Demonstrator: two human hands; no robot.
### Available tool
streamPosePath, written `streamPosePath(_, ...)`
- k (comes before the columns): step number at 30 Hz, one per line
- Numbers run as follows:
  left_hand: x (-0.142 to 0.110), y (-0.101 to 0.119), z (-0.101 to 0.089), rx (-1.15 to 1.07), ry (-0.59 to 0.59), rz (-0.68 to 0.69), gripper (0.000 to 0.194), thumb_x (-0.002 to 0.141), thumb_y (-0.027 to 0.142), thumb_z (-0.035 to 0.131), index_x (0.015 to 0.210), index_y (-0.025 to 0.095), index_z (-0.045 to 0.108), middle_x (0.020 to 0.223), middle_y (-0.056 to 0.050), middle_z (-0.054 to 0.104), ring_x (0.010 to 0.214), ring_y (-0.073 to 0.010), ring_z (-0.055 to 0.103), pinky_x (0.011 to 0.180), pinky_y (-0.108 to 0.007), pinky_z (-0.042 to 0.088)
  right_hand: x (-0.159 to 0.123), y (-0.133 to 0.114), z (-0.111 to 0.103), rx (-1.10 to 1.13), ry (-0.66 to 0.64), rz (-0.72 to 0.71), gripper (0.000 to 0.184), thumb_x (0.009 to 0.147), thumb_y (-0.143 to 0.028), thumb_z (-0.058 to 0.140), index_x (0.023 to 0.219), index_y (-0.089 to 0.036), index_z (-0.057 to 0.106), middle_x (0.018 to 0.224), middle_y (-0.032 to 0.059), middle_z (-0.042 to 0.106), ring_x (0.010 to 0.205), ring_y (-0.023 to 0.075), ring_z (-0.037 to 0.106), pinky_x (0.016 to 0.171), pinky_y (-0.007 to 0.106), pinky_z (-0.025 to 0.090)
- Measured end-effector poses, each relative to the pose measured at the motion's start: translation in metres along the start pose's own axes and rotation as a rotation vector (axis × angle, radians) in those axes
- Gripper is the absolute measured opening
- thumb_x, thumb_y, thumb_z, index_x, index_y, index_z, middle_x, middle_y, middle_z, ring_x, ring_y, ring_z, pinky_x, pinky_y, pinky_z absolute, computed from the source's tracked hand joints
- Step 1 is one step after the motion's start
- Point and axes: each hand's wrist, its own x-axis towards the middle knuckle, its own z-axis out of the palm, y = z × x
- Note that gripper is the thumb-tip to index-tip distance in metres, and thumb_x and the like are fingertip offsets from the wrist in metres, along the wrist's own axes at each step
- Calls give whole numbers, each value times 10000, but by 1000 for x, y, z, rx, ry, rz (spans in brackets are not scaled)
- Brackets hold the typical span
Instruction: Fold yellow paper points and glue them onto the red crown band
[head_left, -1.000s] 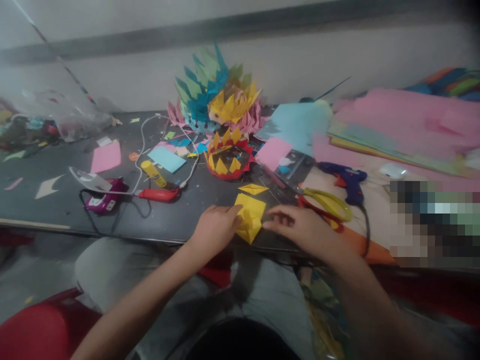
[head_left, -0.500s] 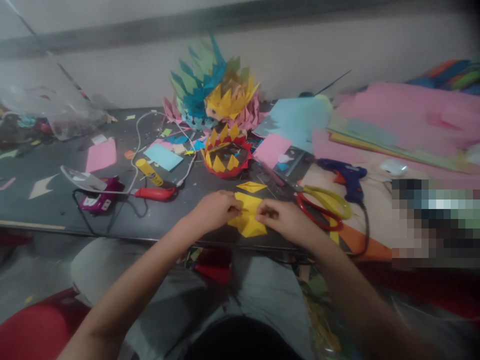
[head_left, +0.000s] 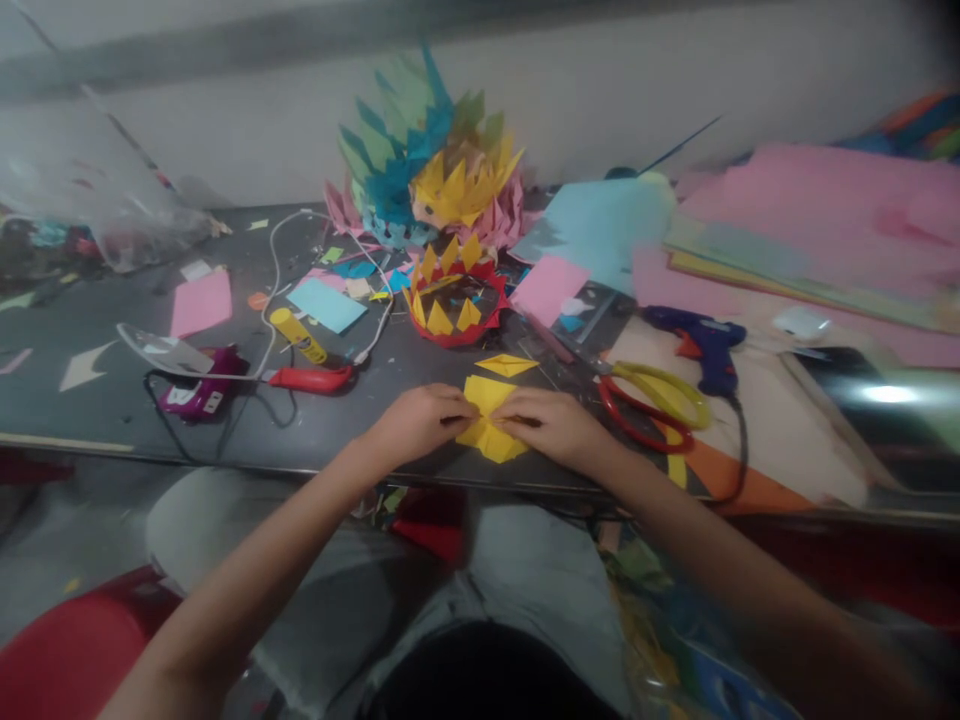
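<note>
Head view: left hand (head_left: 416,425) and right hand (head_left: 551,425) meet over the folded yellow paper (head_left: 489,430), each grip pinching it from its own side, fingertips nearly touching above the sheet. The paper rests on the dark surface (head_left: 337,440) directly between and under both grips. Versus a second ago, the hands have closed inward and the paper looks more folded up. Matte, creased, angular paper. A small yellow folded triangle (head_left: 506,365) lies just beyond the grips; red-yellow scissors (head_left: 652,410) sit right of the right hand.

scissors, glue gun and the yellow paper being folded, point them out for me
scissors (head_left: 651,402), head view, on the yellow handle loop
glue gun (head_left: 709,342), head view, on the blue body
yellow paper (head_left: 487,432), head view, on the fold between the hands
</note>
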Motion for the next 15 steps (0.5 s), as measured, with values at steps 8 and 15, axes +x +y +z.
streamPosePath(8, 3, 1, -7, 75, -53, 40, 157, 865, 191, 538, 866, 165, 692, 842, -47, 670, 782, -137, 617, 723, -229, 470, 0, 7, 0, -121, -33, -104, 219, 885, -229, 494, 924, -188, 706, 878, 51, 706, 811, 143, 653, 732, 240, 504)
streamPosePath(15, 5, 3, -16, 213, -162, 114, 169, 885, 187, 501, 873, 163, 668, 882, -42, 670, 792, -140, 633, 716, -225, 465, -1, 9, -4, -204, -113, -234, 350, 942, -264, 371, 939, -159, 705, 877, 68, 695, 828, 149, 639, 753, 252, 501)
